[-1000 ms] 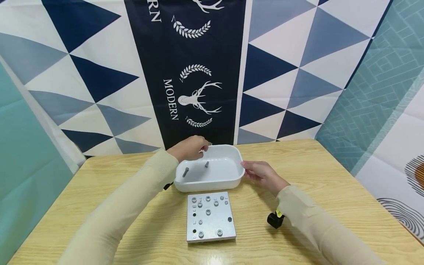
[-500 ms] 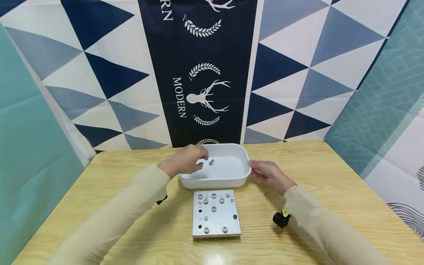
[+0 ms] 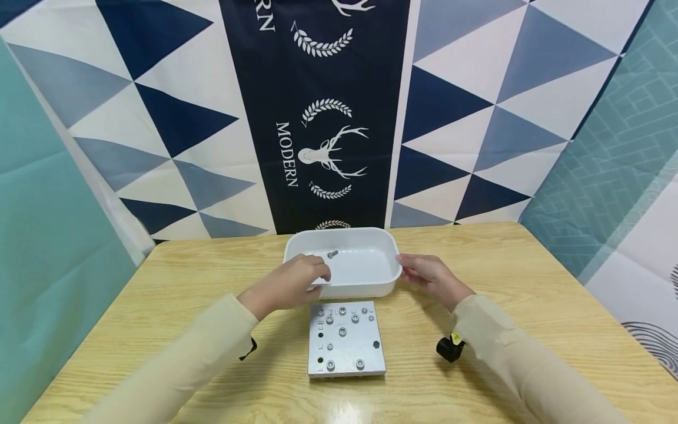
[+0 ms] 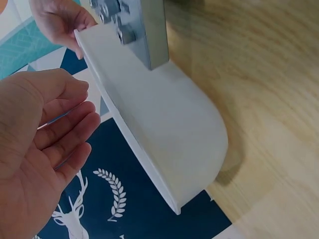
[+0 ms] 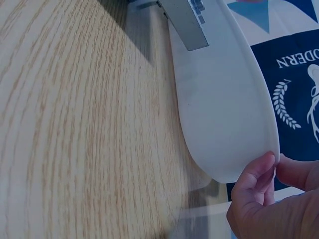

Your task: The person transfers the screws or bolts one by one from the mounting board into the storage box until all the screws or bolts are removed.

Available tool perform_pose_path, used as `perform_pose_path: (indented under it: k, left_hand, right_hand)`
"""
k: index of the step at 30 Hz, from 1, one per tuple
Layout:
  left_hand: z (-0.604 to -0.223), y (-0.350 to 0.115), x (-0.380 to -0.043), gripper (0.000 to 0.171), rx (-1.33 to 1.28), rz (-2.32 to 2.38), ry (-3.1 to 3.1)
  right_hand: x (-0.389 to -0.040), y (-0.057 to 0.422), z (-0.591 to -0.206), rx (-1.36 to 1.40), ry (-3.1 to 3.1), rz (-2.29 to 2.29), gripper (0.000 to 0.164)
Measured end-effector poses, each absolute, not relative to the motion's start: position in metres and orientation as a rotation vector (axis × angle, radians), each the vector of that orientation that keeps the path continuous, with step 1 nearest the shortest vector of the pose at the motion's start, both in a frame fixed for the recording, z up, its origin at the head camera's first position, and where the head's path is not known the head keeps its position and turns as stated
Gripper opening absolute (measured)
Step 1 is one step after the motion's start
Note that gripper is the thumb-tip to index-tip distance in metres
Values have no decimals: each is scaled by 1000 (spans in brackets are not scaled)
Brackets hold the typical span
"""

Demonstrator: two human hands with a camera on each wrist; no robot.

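Note:
My left hand (image 3: 288, 284) is over the near left part of a white plastic tray (image 3: 365, 291), close above its front rim. In the left wrist view its fingers (image 4: 75, 127) are loosely bent, with nothing showing between them and the thumb. My right hand (image 3: 430, 275) holds the tray's right end; the right wrist view shows thumb and fingers pinching the rim. One small socket-head bolt (image 3: 332, 254) lies inside the tray towards the back. The left hand covers the tray's left front area. In front of the tray lies a silver metal plate (image 3: 351, 351) with several bolts set in it.
The wooden table (image 3: 424, 388) carries the tray and plate. A patterned cloth backdrop (image 3: 339, 76) stands right behind the table's far edge. A black wrist-worn device (image 3: 450, 349) hangs under the right sleeve, close to the tabletop.
My left hand has come back from above the tray towards its near left edge. The bolt in the tray has shifted and turned slightly. The right hand stays at the rim.

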State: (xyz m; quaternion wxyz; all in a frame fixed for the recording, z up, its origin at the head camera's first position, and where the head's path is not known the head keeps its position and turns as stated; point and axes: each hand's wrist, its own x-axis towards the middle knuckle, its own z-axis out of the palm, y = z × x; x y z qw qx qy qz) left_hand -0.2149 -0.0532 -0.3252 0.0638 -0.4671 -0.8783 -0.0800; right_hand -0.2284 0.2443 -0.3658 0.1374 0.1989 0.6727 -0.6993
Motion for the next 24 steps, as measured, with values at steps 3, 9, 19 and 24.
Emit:
perform_pose_path:
  k: [3,9,19,24]
  left_hand:
    - [-328,-56,-208,17,-1411,-228,-2632]
    - [-332,-60,-197,18,-1408,-255,-2623]
    - [-342,-64,-177,16,-1466,-267,-2581]
    - [-346,-62,-168,15,-1488,-256,-2557]
  right_hand:
    - [-228,244,-365,562,1946,-2028,52]
    - [-227,244,-366,545,1945,-2043,52]
    - [-226,246,-368,542,1952,-2049,52]
    - [-226,246,-367,527,1937,-2062,52]
